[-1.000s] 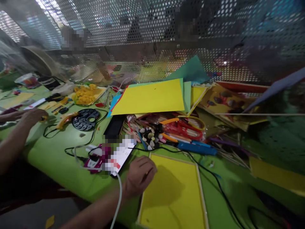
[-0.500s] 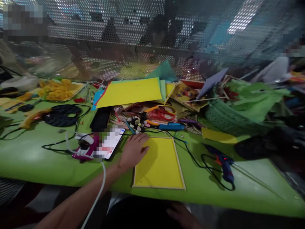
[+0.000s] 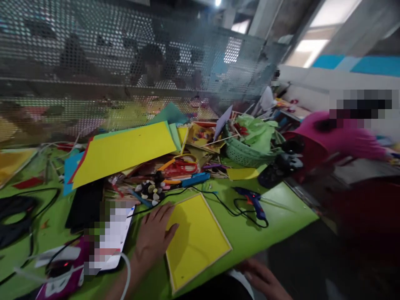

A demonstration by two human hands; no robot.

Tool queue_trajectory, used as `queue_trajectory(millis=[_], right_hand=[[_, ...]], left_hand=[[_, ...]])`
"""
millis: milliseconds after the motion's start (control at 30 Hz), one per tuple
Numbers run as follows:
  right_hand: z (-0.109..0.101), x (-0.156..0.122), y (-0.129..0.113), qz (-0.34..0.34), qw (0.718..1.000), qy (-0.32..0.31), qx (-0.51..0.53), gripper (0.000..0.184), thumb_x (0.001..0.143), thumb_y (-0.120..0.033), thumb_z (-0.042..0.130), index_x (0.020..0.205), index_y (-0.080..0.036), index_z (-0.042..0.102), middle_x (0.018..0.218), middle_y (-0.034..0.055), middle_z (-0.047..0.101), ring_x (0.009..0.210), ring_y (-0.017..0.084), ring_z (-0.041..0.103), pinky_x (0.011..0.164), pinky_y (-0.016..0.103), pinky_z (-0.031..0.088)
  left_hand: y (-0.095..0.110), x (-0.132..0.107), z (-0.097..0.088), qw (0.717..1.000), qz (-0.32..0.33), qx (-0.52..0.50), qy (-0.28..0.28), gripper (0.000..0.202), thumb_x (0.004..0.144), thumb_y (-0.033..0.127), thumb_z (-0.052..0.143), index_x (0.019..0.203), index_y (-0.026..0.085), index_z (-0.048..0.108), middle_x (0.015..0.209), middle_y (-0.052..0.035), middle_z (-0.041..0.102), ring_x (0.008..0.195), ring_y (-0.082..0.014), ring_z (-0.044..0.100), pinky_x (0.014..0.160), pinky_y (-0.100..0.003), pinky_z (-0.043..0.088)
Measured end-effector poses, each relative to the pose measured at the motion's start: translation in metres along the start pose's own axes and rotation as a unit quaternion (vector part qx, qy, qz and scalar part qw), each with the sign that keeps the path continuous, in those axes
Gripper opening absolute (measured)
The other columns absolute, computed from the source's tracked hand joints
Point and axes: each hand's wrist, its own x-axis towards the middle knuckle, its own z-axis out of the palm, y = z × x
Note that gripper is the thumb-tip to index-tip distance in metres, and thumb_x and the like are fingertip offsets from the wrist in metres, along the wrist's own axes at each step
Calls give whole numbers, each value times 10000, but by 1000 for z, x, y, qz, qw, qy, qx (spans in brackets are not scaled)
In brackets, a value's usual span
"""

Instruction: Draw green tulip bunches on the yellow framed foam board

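Observation:
My left hand (image 3: pixel 154 237) lies flat, fingers stretched out, on the left edge of a yellow board with a thin wooden frame (image 3: pixel 196 241). This board rests on the green table (image 3: pixel 281 212) near its front edge. It holds nothing. A phone with a lit screen (image 3: pixel 114 237) lies just left of this hand, and a white cable (image 3: pixel 126 271) crosses my forearm. My right hand (image 3: pixel 265 279) sits low, below the table's front edge, fingers loosely apart and empty. Small pebbles (image 3: pixel 150 189) lie just beyond my left fingertips.
A blue glue gun (image 3: pixel 254 202) with a black cord lies right of the board. Behind are red scissors (image 3: pixel 183 166), sticks, yellow paper sheets (image 3: pixel 125 150) and a green basket (image 3: pixel 246 152). A person in pink (image 3: pixel 337 139) sits at the right. A perforated screen (image 3: pixel 125 62) backs the table.
The view has swung right and pulled back. My left hand, curled a second ago, now lies flat on the board's edge. My right hand has come into view below the table.

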Motion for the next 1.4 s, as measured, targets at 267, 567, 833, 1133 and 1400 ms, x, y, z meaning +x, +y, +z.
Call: queue_trajectory(millis=[267,567,833,1133,1400], right_hand=[[-64,-21,-46,-43,980,-138,-134,455,924,-624,636,1087,-251,838,1090,132,818,1032,348,753,948,473,578],[-99,15,-109,-149,952,-93,-249,411,971,-572,616,1135,-235,786,1156,139,804,1066,328,759,953,434,599],[-139,93,-183,-296,884,115,-344,309,1017,-441,560,1183,-254,742,1151,93,784,1001,276,738,883,391,563],[-168,237,-264,-130,835,227,-484,353,1063,-205,428,1198,-180,753,1243,130,760,1156,314,707,990,437,540],[-183,333,-268,-59,813,149,-560,338,1019,-353,677,1312,-186,663,1346,122,666,1132,255,691,951,455,602]], left_hand=[[8,0,-6,999,-10,2,-48,453,1030,379,480,1432,235,629,1510,-100,629,1340,-323,591,1036,-510,503],[18,-3,-7,998,-30,-3,-60,500,1063,420,449,1514,229,555,1586,-79,559,1421,-296,525,1125,-483,446],[2,2,14,999,23,-3,-25,497,1042,398,471,1499,237,585,1549,-73,599,1391,-272,562,1123,-447,457],[-30,-4,50,993,92,32,64,485,1007,382,501,1457,256,631,1487,-35,657,1303,-228,638,1051,-365,511],[-53,-3,59,978,172,30,111,564,981,386,593,1537,318,529,1461,-1,678,1254,-187,686,978,-298,570]])
